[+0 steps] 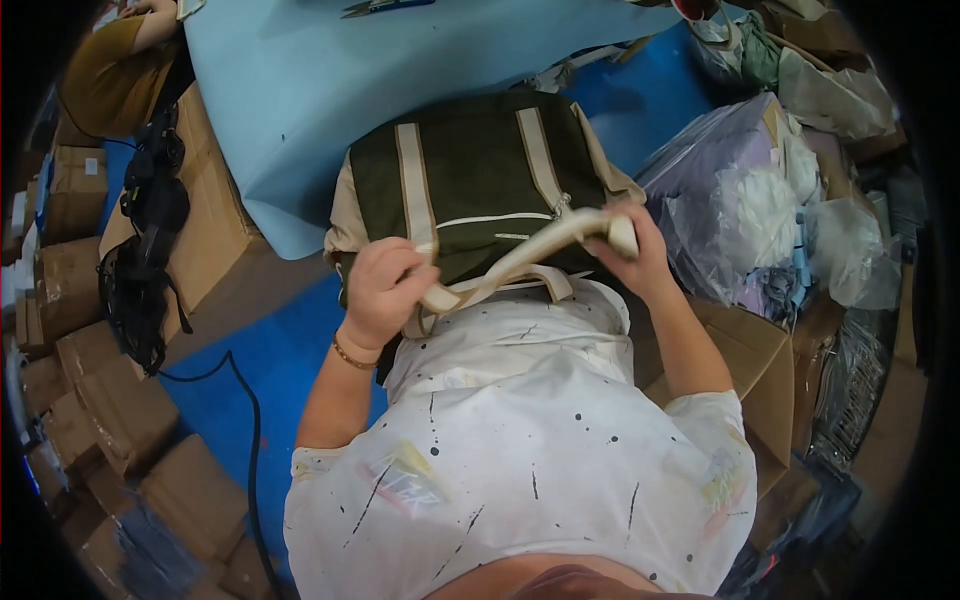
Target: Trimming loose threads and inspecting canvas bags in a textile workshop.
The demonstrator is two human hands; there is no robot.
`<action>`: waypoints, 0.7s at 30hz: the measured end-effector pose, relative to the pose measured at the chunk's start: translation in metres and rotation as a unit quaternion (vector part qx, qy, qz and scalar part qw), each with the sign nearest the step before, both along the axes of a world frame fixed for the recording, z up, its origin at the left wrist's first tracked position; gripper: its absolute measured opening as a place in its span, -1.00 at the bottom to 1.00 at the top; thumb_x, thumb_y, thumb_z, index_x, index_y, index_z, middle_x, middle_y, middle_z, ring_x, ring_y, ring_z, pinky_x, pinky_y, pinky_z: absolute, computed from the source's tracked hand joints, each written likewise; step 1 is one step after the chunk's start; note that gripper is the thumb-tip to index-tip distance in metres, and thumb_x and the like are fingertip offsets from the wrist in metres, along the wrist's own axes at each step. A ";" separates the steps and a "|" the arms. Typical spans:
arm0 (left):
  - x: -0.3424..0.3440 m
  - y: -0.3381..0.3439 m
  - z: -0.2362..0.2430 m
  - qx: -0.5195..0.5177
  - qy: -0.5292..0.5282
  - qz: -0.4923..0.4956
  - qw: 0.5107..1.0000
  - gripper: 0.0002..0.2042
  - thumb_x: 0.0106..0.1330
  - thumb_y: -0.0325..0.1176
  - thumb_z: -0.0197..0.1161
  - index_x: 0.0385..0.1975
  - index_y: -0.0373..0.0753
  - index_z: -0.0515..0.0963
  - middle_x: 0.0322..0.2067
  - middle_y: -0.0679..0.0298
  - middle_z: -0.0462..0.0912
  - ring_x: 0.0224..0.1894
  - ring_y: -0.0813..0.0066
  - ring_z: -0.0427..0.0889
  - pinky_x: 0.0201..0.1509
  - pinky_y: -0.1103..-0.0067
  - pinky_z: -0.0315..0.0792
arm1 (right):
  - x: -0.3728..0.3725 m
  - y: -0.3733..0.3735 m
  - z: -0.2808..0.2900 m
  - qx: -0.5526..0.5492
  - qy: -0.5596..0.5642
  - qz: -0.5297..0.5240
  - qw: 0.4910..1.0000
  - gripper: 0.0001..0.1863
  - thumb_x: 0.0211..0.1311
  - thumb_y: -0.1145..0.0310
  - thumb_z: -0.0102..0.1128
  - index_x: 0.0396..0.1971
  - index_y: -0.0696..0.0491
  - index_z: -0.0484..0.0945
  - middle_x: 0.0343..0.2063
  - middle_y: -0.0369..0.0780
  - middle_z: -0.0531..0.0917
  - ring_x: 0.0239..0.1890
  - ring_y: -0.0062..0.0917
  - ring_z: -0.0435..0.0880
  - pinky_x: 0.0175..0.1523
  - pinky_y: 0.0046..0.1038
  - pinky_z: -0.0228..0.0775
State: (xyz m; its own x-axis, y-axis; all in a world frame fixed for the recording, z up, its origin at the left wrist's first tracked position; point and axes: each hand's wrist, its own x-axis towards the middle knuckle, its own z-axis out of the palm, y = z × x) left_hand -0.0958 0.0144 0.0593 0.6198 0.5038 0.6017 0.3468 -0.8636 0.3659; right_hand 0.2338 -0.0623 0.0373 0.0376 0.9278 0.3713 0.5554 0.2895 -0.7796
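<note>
A dark green duffel bag (470, 150) with beige side panels lies in front of me, against my body and the edge of the blue-covered table. Two cream webbing bands with tan edges run down its face, and a zipper pull hangs near the right band. My right hand (640, 250) is closed around a cream strap (540, 245), which is smeared by motion. The same strap slants down to my left hand (385, 290), whose fingers are curled in a pinch on its other end. A looped end of webbing (545, 282) hangs between my hands.
The light blue table cover (300, 90) spreads beyond the bag, with snips (385, 8) at its far edge. Cardboard boxes (105, 400) are stacked left, near a black cable (255, 430). Plastic-wrapped goods (720, 190) and an open carton (745, 360) stand right. Another person's sleeve (105, 75) shows far left.
</note>
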 end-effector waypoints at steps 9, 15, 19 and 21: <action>-0.029 -0.028 -0.037 -0.209 0.022 0.006 0.978 -0.88 -0.19 -0.61 0.21 -0.60 -0.25 0.56 -0.43 0.26 0.52 -0.23 0.21 0.50 -0.21 0.42 0.40 | 0.017 -0.043 -0.010 0.000 -0.325 0.301 0.896 -0.90 -0.23 0.36 0.13 -0.61 -0.08 0.42 -0.44 -0.35 0.44 -0.31 -0.48 0.45 -0.21 -0.49 0.27; -0.023 -0.054 -0.010 -0.275 0.076 -0.073 0.955 -0.78 -0.13 -0.61 0.16 -0.46 -0.18 0.59 -0.33 0.35 0.61 -0.06 0.28 0.50 0.14 0.27 0.19 | 0.015 -0.035 -0.002 -0.104 -0.202 0.174 0.958 -0.81 -0.17 0.54 0.22 -0.47 0.02 0.49 -0.29 -0.27 0.53 -0.36 -0.41 0.56 -0.29 -0.39 0.44; -0.017 -0.057 0.012 -0.368 0.062 -0.173 0.911 -0.75 -0.05 -0.50 0.28 -0.31 -0.12 0.60 -0.32 0.40 0.60 -0.06 0.38 0.51 0.23 0.24 0.06 | -0.014 -0.018 0.019 -0.184 -0.019 0.192 0.964 -0.63 0.03 0.41 0.26 -0.11 0.09 0.50 -0.20 -0.16 0.57 -0.25 -0.31 0.57 -0.14 -0.40 0.42; -0.016 -0.054 0.019 -0.355 0.065 -0.199 0.911 -0.76 -0.01 -0.44 0.28 -0.28 -0.15 0.60 -0.32 0.37 0.58 -0.12 0.38 0.51 0.18 0.34 0.16 | -0.019 -0.022 0.026 -0.323 0.024 0.328 0.887 -0.73 0.10 0.37 0.22 -0.21 0.15 0.55 -0.34 -0.16 0.60 -0.26 -0.32 0.57 -0.10 -0.39 0.40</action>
State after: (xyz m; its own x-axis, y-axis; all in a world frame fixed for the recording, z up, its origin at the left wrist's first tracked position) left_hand -0.1119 -0.0391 0.0786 0.8811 0.4576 0.1193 0.1391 -0.4919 0.8595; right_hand 0.2148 -0.0844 0.0632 -0.5885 0.7743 -0.2327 0.3945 0.0237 -0.9186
